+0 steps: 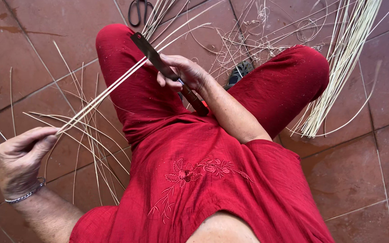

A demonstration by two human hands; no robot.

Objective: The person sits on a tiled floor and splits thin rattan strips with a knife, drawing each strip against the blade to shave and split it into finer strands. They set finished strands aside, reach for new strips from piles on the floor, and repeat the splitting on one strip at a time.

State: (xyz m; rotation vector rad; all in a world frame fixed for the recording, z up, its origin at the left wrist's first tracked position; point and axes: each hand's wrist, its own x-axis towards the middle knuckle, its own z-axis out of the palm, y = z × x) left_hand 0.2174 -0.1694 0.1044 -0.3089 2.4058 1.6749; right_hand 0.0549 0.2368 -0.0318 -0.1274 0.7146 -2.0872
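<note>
**Scraping cane strips with a knife, mid-pull**

Person sitting on the terracotta tile floor (361, 180) in red clothes, knees up, working thin pale cane strips (109, 90). The left hand (23, 157) is out by the left edge of the view, fingers pinched shut on the near ends of a couple of strips, holding them taut. They run diagonally up across the left thigh to the right hand (183, 72), which is clenched round a long dark knife (163, 67), its blade pressed against the strips right where they pass over the leg.

Looks to me like the shaving or splitting step, with the strips drawn under the blade. I'd guess the next pull wants steady tension from the left hand and the blade angle kept shallow so it doesn't bite through.

More loose strips lie on the floor under the left arm, a thick bundle (343, 58) sits off past the right knee, curly shavings (253, 40) between the knees, and black scissors (139, 11) up at the top edge.
</note>
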